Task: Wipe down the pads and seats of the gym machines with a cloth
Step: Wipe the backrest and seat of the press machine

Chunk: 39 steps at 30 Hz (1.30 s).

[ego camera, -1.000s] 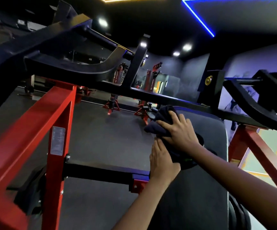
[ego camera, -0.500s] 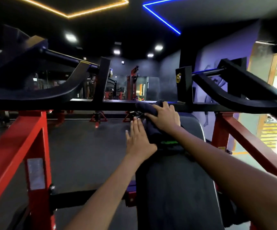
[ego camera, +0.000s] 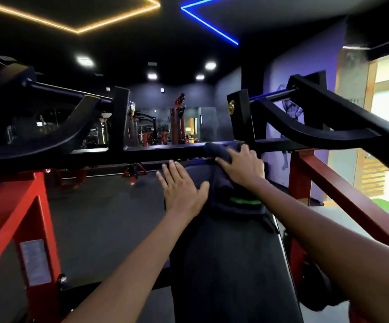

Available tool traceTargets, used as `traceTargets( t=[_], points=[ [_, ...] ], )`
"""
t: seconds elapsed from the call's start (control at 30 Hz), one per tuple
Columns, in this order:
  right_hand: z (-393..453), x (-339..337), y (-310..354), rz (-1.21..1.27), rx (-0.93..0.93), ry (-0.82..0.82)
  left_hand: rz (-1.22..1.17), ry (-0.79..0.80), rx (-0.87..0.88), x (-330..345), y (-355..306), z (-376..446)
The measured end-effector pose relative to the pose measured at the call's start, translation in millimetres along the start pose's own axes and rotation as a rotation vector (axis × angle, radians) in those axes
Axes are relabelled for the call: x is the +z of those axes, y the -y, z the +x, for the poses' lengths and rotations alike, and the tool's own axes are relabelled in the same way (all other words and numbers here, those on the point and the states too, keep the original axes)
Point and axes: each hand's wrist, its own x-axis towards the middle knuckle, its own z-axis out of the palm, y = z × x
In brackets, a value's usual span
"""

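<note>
A long black back pad (ego camera: 230, 264) of a gym machine runs away from me, centre right. A dark cloth (ego camera: 226, 192) with a green mark lies over its far end, bunched up against the black crossbar (ego camera: 156, 152). My right hand (ego camera: 242, 167) presses down on the cloth near the pad's top, fingers curled over the bunched fabric. My left hand (ego camera: 181, 190) lies flat on the pad's left edge with fingers straight, touching the cloth's side.
Red frame posts (ego camera: 34, 229) stand at left and a red slanted bar (ego camera: 342, 194) at right. Black curved lever arms (ego camera: 317, 127) reach over both sides. Dark rubber floor (ego camera: 100, 220) lies to the left; more machines stand far back.
My view has risen and turned right. Both hands and the cloth have slid up the pad toward the crossbar; my left hand has spread flatter.
</note>
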Motion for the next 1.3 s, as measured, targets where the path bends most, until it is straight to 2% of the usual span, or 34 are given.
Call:
traceTargets(
  t=[0.07, 0.2, 0.23, 0.33, 0.47, 0.6, 0.73, 0.83, 0.93, 1.07, 1.17, 1.3],
  points=[
    [-1.3, 0.1, -3.2, 0.073, 0.084, -0.014, 0.021, -0.010, 0.013, -0.5, -2.5, 3.7],
    [-11.8, 1.9, -6.9, 0.026, -0.169, -0.004, 0.149, 0.009, 0.151, 2.8, -17.9, 14.6],
    [-8.1, 0.5, -15.5, 0.039, -0.133, 0.009, 0.168, 0.018, 0.181, 3.4, -22.8, 17.7],
    [3.6, -4.8, -31.2, 0.198, 0.130, 0.025, 0.231, 0.063, 0.198, 4.0, -36.6, 26.3],
    [-4.0, 1.1, -33.7, 0.179, -0.056, 0.014, 0.328, 0.124, 0.213, 4.2, -47.4, 31.8],
    [3.3, 2.3, -50.0, 0.345, 0.183, 0.036, 0.361, 0.150, 0.236, 7.0, -47.5, 34.5],
    [-10.7, 7.6, -51.3, 0.315, 0.104, 0.004, 0.397, 0.151, 0.310, 10.9, -47.8, 35.7],
    [-21.5, 10.3, -54.9, 0.430, 0.247, 0.005, 0.466, 0.156, 0.406, 16.3, -51.5, 31.8],
    [-39.4, 17.9, -55.0, 0.475, 0.309, -0.008, 0.497, 0.166, 0.456, 20.8, -56.4, 28.6],
    [-30.8, 12.8, -70.6, 0.657, 0.469, 0.084, 0.487, 0.182, 0.465, 24.5, -61.0, 27.2],
    [-37.8, 15.4, -75.2, 0.726, 0.439, 0.095, 0.522, 0.164, 0.454, 31.3, -64.5, 24.8],
    [-87.9, 40.1, -93.2, 0.727, 0.436, 0.059, 0.498, 0.111, 0.437, 45.5, -64.8, 17.9]
  ],
)
